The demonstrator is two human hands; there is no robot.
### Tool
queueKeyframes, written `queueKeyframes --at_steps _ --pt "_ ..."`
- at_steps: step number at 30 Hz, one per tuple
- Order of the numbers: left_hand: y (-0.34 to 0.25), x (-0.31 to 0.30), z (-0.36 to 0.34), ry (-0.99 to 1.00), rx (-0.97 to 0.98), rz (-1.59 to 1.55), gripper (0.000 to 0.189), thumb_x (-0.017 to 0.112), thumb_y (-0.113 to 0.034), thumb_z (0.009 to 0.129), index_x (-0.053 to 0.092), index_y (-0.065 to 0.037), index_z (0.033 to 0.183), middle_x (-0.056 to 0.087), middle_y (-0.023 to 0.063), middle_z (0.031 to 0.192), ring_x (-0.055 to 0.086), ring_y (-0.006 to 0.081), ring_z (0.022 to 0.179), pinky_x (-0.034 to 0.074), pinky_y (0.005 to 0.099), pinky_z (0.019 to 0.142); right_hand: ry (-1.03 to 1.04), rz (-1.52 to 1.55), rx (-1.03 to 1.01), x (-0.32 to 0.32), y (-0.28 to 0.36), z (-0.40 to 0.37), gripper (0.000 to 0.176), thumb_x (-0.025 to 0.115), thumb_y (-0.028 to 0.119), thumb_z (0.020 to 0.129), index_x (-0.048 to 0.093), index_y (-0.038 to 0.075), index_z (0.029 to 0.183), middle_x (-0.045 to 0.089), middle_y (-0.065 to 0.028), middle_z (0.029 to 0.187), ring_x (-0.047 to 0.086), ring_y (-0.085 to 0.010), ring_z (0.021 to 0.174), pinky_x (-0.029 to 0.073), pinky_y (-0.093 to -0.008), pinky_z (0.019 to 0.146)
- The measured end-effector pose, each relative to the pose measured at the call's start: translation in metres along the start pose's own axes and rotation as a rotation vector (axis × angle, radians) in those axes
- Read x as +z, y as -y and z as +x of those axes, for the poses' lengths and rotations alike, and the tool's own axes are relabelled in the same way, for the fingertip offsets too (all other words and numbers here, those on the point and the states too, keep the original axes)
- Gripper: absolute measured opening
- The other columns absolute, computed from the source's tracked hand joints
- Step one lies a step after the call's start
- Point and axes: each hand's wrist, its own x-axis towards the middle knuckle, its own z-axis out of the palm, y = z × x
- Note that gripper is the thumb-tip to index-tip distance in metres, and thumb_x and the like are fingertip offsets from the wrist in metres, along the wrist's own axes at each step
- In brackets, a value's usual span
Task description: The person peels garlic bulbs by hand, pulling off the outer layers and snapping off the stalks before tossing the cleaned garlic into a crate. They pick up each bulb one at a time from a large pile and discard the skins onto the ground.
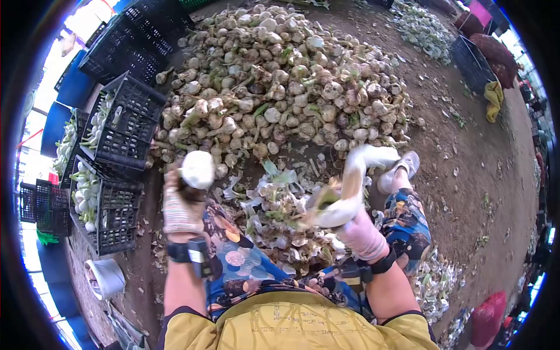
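My left hand (182, 211), in a pink-and-white striped knit glove, is closed around a large white garlic bulb (198, 170) at the left edge of the peelings. A matching glove covers my right hand (363, 234), which is smeared by motion, its fingers hidden. Blurred pale garlic skin (352, 178) curves up from its fingertips; I cannot tell whether the hand grips it. Between my legs lies a heap of loose garlic peelings (274, 207). Right in front, a big pile of unpeeled garlic bulbs (280, 87) spreads over the ground.
Black plastic crates (123, 125) stand at the left, two holding pale garlic (86, 192). Below them sits a white bucket (106, 277). More peelings (434, 283) lie on the dirt floor at the right, near a red sack (489, 318). A yellow cloth (493, 100) hangs by a crate (473, 63).
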Motion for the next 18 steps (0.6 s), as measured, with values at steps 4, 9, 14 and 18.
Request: queueKeyframes --at_steps 4,9,14,18 --pt "-0.115 -0.09 0.059 -0.181 0.419 0.006 0.031 0.06 -0.028 0.086 0.058 -0.003 0.104 0.064 0.0079 0.1 0.063 0.017 0.092 0.055 0.0285 0.078 0.356 -0.952 0.34 0.03 -0.026 0.002 0.028 0.059 0.022 0.08 0.058 0.005 0.102 0.064 -0.0156 0.081 0.062 -0.0323 0.075 0.05 -0.0405 0.067" --pt "-0.21 -0.162 0.115 -0.202 0.781 -0.015 0.028 0.054 -0.022 0.085 0.057 -0.001 0.103 0.062 0.0107 0.094 0.063 0.0172 0.081 0.053 0.0263 0.067 0.635 -0.988 0.394 0.04 -0.031 -0.002 0.041 0.064 0.02 0.072 0.054 0.006 0.109 0.06 -0.0156 0.089 0.06 -0.0342 0.084 0.048 -0.0416 0.072" --pt "0.026 -0.013 0.134 0.437 0.276 0.993 0.027 0.055 -0.001 0.083 0.06 -0.004 0.109 0.063 0.0072 0.1 0.061 0.0161 0.084 0.051 0.0287 0.071 0.452 -1.069 0.184 0.026 -0.022 0.016 0.04 0.062 0.012 0.067 0.056 0.006 0.107 0.058 -0.0151 0.093 0.057 -0.0326 0.09 0.046 -0.0415 0.077" --pt "0.157 0.017 0.165 0.719 0.654 1.816 0.036 0.063 -0.008 0.072 0.06 -0.01 0.108 0.058 0.0167 0.105 0.058 0.0353 0.092 0.048 0.04 0.08 0.291 -1.076 0.247 0.018 -0.023 0.02 0.041 0.064 0.012 0.065 0.056 0.006 0.105 0.058 -0.0153 0.092 0.056 -0.0327 0.089 0.045 -0.0423 0.076"
